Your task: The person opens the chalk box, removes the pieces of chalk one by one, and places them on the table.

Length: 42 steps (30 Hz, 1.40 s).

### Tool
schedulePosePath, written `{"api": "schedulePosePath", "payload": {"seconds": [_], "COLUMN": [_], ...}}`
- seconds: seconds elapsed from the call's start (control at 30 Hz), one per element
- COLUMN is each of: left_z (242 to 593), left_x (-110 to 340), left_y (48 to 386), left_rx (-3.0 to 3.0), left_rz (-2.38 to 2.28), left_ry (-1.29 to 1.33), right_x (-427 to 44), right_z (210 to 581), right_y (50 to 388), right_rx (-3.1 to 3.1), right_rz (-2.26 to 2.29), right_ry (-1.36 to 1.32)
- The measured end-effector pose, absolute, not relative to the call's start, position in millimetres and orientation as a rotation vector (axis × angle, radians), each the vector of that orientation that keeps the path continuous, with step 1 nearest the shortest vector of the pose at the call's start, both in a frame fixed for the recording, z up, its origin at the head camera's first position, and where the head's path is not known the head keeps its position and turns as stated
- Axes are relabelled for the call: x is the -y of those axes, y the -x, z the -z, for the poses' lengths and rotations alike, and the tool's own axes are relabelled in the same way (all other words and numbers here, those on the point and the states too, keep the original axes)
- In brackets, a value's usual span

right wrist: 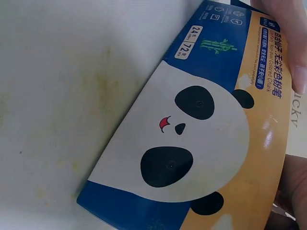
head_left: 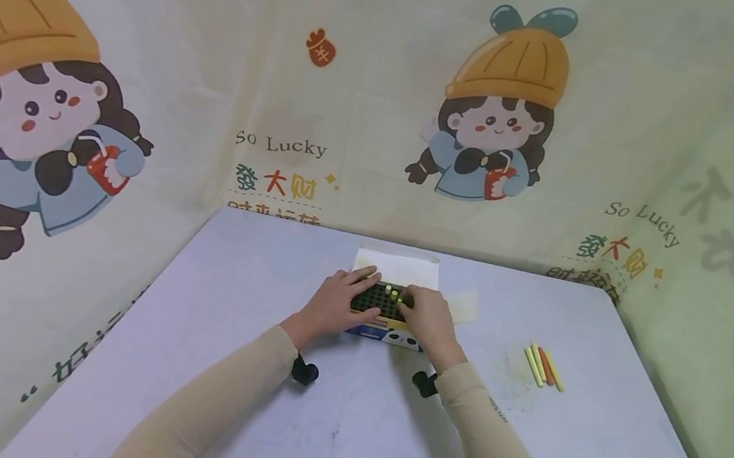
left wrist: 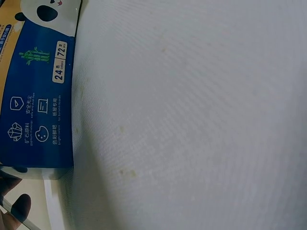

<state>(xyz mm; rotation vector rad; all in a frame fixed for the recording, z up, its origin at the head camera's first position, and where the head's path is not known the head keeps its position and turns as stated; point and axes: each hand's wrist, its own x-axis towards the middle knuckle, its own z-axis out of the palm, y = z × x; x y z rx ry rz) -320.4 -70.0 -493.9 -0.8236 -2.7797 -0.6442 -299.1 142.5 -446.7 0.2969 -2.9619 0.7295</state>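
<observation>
We find the left hand (head_left: 336, 300) on the left end of the box (head_left: 374, 333), fingers spread, thumb at the front rim. The box rests on the counter (head_left: 334, 446); its white flap (head_left: 397, 268) lies open behind it. Inside the box stand a white chalk (head_left: 389, 289) and a yellow chalk (head_left: 394, 296). At its right end, the right hand (head_left: 430, 319), fingers bent, pinches another chalk (head_left: 400, 300). Right of the box, we note a pale sheet (head_left: 465, 305), then four loose chalks (head_left: 546, 367), three yellow, one orange.

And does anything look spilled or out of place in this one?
Yes: yellowish smudges mark the pale tabletop beside four loose chalk sticks, which lie right of the chalk box rather than in it.
</observation>
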Motion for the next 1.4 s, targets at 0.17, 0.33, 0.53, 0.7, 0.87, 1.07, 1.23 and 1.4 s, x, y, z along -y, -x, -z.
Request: {"api": "schedulePosePath", "payload": {"seconds": [0.17, 0.33, 0.53, 0.7, 0.87, 1.07, 1.23, 1.4], "left_z": [494.4, 495.7, 495.9, 494.7, 495.3, 495.5, 495.8, 495.7], "left_x": [70.4, 70.6, 70.9, 70.5, 70.3, 69.8, 69.8, 70.2], "left_y": [321.2, 322.3, 322.3, 320.2, 320.1, 320.6, 320.9, 321.5], "left_rx": [2.777, 2.797, 2.799, 2.788, 2.777, 2.806, 2.808, 2.806], "left_rz": [0.657, 0.646, 0.663, 0.662, 0.661, 0.647, 0.653, 0.646], "left_ry": [0.822, 0.813, 0.815, 0.815, 0.821, 0.817, 0.819, 0.818], "right_x": [-142.7, -142.8, -141.8, -141.8, -141.7, -142.1, -142.1, -142.3], "right_z": [445.2, 443.7, 444.8, 445.7, 445.6, 444.3, 442.6, 441.5], "right_y": [297.5, 296.1, 295.4, 295.2, 295.0, 293.5, 293.1, 293.4], "right_rx": [2.946, 2.939, 2.924, 2.918, 2.927, 2.927, 2.934, 2.922], "right_rz": [-0.723, -0.706, -0.674, -0.644, -0.631, -0.637, -0.642, -0.641], "right_ry": [-0.319, -0.335, -0.327, -0.329, -0.316, -0.286, -0.261, -0.264]}}
